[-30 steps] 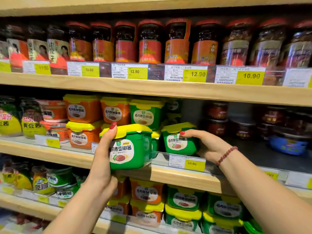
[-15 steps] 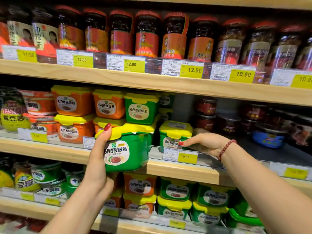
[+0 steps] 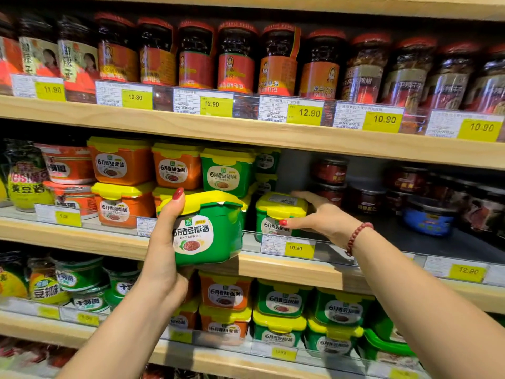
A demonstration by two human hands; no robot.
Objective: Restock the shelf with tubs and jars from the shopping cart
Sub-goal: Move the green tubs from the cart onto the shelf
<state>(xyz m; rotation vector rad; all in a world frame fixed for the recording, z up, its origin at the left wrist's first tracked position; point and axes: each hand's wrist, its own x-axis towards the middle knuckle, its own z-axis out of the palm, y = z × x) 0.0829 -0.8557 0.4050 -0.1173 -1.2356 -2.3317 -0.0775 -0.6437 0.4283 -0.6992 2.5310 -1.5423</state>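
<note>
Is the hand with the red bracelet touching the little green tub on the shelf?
Touching. The head view shows the right hand gripping the green tub on the shelf: thumb against its front label, fingers laid over its yellow lid.

Green tub (image 3: 210, 233), yellow lid, held upright at centre frame, just in front of the middle shelf (image 3: 287, 269) edge. Right beside it, a matching tub (image 3: 276, 217) sits upright on that shelf.
</note>
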